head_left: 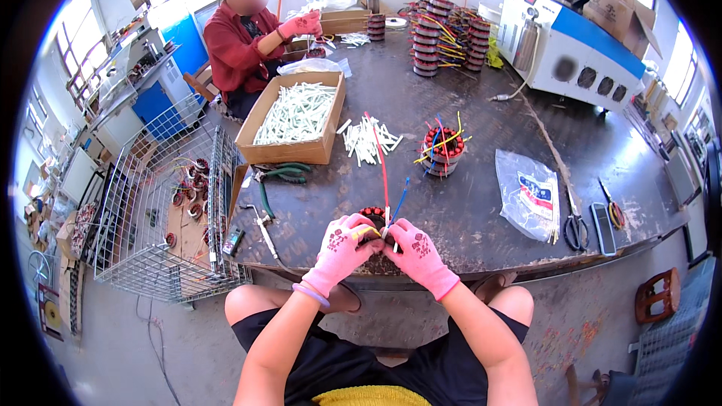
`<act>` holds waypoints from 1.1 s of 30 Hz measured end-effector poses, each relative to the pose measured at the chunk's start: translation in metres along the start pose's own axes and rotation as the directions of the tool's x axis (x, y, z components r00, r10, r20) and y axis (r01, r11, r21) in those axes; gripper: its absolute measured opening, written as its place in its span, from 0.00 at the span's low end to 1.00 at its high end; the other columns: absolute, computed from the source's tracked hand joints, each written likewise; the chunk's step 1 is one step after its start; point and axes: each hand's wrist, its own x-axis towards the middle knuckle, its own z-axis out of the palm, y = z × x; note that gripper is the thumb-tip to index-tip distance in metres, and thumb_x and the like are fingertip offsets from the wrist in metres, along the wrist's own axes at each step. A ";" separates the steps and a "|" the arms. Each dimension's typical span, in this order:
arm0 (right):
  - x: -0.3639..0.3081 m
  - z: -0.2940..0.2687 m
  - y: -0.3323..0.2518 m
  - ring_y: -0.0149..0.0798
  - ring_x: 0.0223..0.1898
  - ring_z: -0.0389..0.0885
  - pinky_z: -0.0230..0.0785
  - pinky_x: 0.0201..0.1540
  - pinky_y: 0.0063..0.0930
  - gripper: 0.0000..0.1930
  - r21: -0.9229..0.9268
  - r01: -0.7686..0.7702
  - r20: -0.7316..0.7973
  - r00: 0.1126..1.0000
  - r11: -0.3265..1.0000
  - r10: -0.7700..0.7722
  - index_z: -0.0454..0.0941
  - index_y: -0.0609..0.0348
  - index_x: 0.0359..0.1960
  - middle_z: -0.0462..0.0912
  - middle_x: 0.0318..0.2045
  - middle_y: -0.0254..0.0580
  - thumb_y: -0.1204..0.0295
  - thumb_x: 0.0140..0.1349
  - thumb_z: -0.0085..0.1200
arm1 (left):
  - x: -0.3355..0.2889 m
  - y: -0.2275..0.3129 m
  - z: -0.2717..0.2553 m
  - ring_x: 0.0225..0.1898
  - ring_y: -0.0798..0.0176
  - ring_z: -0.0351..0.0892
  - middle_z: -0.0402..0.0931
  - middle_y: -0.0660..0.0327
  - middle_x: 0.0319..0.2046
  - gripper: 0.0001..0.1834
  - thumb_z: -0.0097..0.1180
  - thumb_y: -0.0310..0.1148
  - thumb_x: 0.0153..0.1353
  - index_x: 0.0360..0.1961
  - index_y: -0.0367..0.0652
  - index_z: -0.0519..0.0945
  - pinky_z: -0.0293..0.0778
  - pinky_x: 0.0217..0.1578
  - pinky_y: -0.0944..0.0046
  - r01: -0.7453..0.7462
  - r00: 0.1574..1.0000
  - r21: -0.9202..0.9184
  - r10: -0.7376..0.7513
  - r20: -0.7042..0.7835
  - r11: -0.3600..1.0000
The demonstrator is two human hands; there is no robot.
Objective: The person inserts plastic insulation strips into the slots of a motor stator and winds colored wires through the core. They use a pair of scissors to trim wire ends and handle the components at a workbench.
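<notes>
From the head camera, the left hand (340,244) and right hand (418,249), both in pink gloves, meet over a wound motor stator (374,219) at the near table edge (481,267); their fingers pinch a white sleeve (386,231) on its red lead (382,169). A blue lead (400,199) looks bare. One wired stator (441,150) stands beyond, loose sleeves (368,139) beside it, so sleeving seems partway.

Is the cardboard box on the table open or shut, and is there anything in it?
Open and filled. The cardboard box has no lid or flaps over the top, and a heap of white sleeve tubes shows inside.
</notes>
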 end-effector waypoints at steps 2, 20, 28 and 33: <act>0.000 -0.002 -0.001 0.53 0.44 0.80 0.75 0.44 0.44 0.14 -0.051 0.021 0.017 1.000 0.999 -0.020 0.74 0.59 0.42 0.77 0.42 0.48 0.73 0.54 0.61 | 0.000 0.002 0.000 0.42 0.54 0.78 0.80 0.63 0.37 0.13 0.71 0.37 0.46 0.31 0.43 0.84 0.73 0.45 0.54 -0.002 1.000 0.008 0.002 0.008 1.000; -0.003 0.001 0.000 0.50 0.46 0.81 0.74 0.47 0.44 0.19 -0.179 0.038 0.057 0.998 0.983 -0.028 0.75 0.55 0.48 0.77 0.47 0.44 0.73 0.52 0.61 | -0.003 -0.011 0.006 0.48 0.57 0.78 0.79 0.56 0.43 0.06 0.60 0.23 0.55 0.36 0.37 0.82 0.74 0.50 0.59 0.182 0.983 -0.319 -0.171 0.062 0.930; -0.003 -0.001 0.001 0.51 0.46 0.81 0.75 0.46 0.44 0.20 -0.185 0.037 0.068 0.997 0.982 -0.025 0.75 0.55 0.48 0.77 0.48 0.46 0.72 0.52 0.63 | 0.013 -0.015 -0.023 0.45 0.52 0.82 0.83 0.58 0.42 0.13 0.65 0.28 0.54 0.42 0.43 0.85 0.77 0.46 0.57 0.045 0.981 -0.332 0.020 0.191 0.942; -0.002 -0.002 -0.001 0.51 0.46 0.82 0.75 0.46 0.44 0.20 -0.173 0.043 0.074 0.997 0.984 -0.030 0.75 0.55 0.48 0.77 0.48 0.46 0.71 0.51 0.64 | 0.013 -0.028 -0.020 0.45 0.55 0.81 0.83 0.58 0.41 0.11 0.65 0.26 0.55 0.40 0.42 0.86 0.77 0.48 0.57 0.063 0.972 -0.387 0.032 0.233 0.920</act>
